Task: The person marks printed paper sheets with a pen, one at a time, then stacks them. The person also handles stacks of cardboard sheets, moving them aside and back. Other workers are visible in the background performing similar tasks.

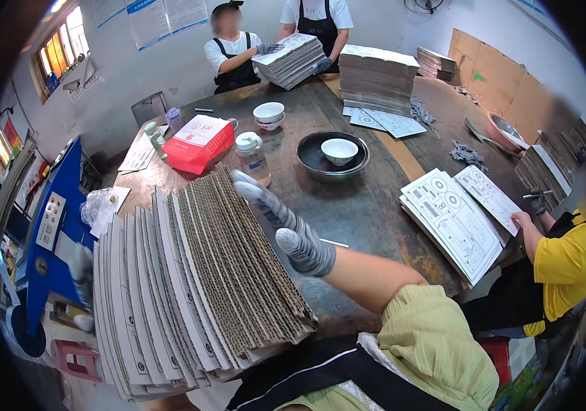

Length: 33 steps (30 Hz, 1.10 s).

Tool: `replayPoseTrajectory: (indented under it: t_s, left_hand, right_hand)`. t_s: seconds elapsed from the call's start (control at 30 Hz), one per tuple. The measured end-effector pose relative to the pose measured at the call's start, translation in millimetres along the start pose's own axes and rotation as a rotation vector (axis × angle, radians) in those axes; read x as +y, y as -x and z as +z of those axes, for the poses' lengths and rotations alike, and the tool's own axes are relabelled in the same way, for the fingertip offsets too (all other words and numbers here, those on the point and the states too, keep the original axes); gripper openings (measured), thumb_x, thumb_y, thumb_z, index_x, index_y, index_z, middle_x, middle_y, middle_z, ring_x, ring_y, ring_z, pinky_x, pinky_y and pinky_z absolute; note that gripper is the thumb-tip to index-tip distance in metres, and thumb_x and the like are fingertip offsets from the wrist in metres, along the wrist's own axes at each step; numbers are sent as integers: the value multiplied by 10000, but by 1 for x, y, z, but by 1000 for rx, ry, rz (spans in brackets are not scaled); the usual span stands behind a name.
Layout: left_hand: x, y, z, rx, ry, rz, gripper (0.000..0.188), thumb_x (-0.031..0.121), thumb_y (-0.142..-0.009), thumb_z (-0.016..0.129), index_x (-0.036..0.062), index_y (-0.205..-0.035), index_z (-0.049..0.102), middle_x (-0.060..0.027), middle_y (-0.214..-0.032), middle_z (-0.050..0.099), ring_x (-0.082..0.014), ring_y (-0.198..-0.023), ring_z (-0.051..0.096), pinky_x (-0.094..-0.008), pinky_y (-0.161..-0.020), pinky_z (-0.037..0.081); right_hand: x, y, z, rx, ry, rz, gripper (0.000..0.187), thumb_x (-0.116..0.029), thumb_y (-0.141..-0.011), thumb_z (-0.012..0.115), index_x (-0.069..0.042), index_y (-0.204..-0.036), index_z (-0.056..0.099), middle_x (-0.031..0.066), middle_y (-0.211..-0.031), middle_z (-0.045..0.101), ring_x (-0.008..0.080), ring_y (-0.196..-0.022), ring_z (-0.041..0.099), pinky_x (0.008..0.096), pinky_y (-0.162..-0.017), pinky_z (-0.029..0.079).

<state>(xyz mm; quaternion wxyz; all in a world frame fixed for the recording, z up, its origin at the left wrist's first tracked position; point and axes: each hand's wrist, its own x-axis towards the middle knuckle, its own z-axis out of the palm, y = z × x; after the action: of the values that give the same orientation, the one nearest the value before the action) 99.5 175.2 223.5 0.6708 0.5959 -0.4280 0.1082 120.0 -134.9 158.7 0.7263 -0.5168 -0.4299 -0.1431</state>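
Observation:
A thick stack of corrugated cardboard sheets (170,288) stands on edge in front of me, leaning and slightly fanned, with printed faces showing at its left and fluted edges at its right. My right hand (293,233), in a grey striped glove, is at the stack's right side. Its fingers are stretched out, thumb apart, with the fingertips by the upper right corner. On the stack's left side is my left hand (83,284), also gloved, its fingers extended along the outer sheet. Part of that hand is hidden behind the sheets.
On the dark table (375,212) are a black basin (310,168) holding a white bowl (339,151), a jug (252,161), a red bag (200,147) and more cardboard stacks (377,82). A person in yellow (570,267) handles sheets at right; two people handle a stack opposite.

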Motion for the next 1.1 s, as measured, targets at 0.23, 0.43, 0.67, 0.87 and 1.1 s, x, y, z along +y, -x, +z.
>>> replayPoseTrajectory:
  t_s: [0.23,0.43,0.67,0.87,1.1]
  left_hand:
    - [27,-73,-3,-598,-245,29,713,599,-835,514,4,-1225,563,-206,-1303,518,-362,-1323,363,-514,-1125,143]
    - [32,-80,-16,-633,-497,-121,785,637,-705,641,1,-1164,621,-207,-1267,551,-384,-1316,370,-516,-1131,84]
    - [36,-93,1,-803,-572,-165,812,670,-652,668,76,-1204,618,-131,-1287,560,-302,-1329,382,-516,-1137,36]
    - [9,-91,-12,-731,-357,20,635,602,-791,590,56,-1107,657,-144,-1165,627,-309,-1281,438,-547,-1120,116]
    - [-56,42,-17,562,84,-226,641,591,-823,544,61,-1182,581,-155,-1222,573,-319,-1263,445,-525,-1079,204]
  right_hand:
    - [-64,-74,-3,-681,633,7,754,-597,-813,570,-88,-1359,463,147,-1416,423,311,-1359,320,498,-1133,73]
    - [-69,-70,-16,-603,597,28,730,-605,-768,626,-110,-1295,529,135,-1359,477,318,-1290,394,471,-1126,161]
    - [-81,-73,-21,-748,733,56,786,-670,-736,603,-97,-1271,551,136,-1369,474,344,-1350,314,490,-1133,121]
    - [-70,-62,-30,-611,559,8,756,-674,-774,548,-76,-1236,581,140,-1297,545,348,-1317,365,521,-1122,117]
    - [15,53,-1,205,57,-224,619,-375,-886,533,-19,-1370,384,195,-1467,251,343,-1354,269,450,-1111,192]
